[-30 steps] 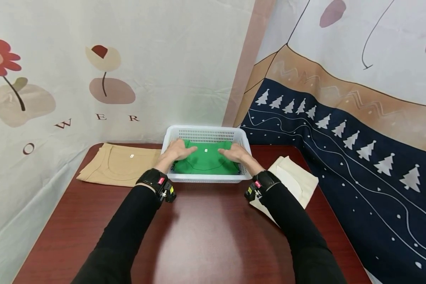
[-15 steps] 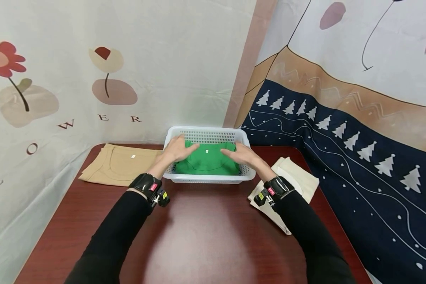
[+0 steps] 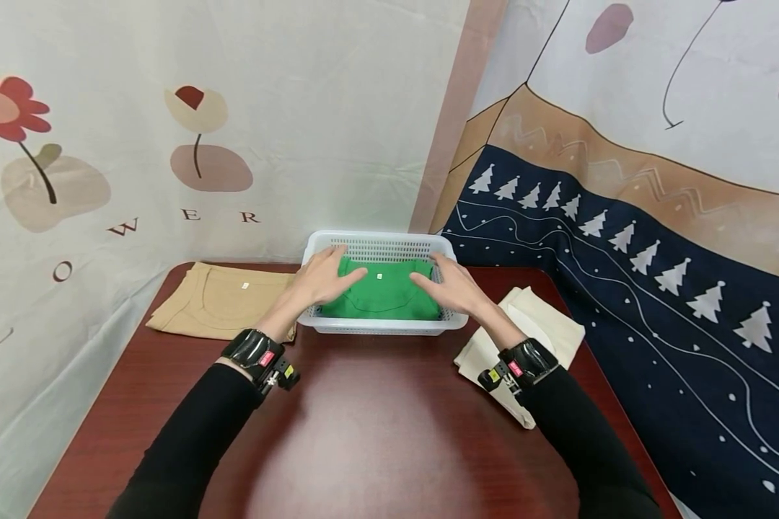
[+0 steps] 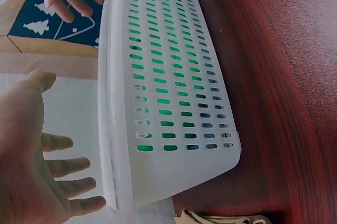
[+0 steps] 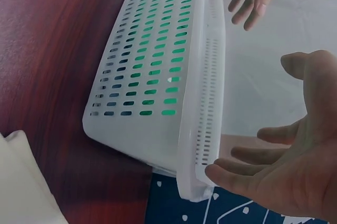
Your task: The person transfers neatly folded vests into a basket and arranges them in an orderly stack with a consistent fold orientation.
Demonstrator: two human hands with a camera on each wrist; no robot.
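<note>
A folded green shirt [image 3: 389, 297] with a small white tag at its neckline lies in a white plastic basket [image 3: 389, 326]. My left hand [image 3: 322, 277] is over the basket's left end, fingers spread and holding nothing. Opposite it, my right hand [image 3: 453, 285] is over the right end, thumb apart from the fingers, with nothing in its grasp. Both wrist views show the hands above the basket's rim, and green cloth shows through the slots of the basket wall [image 4: 163, 176].
Left of the basket lies a folded tan shirt [image 3: 227, 303] on the dark red table [image 3: 363, 425]. A folded cream cloth [image 3: 561, 331] is at the right, partly under the right forearm. Printed curtains [image 3: 337, 144] hang behind and to the right.
Both hands have come up off the green shirt's sides and drawn apart, back toward the person. The shirt stays in the basket.
</note>
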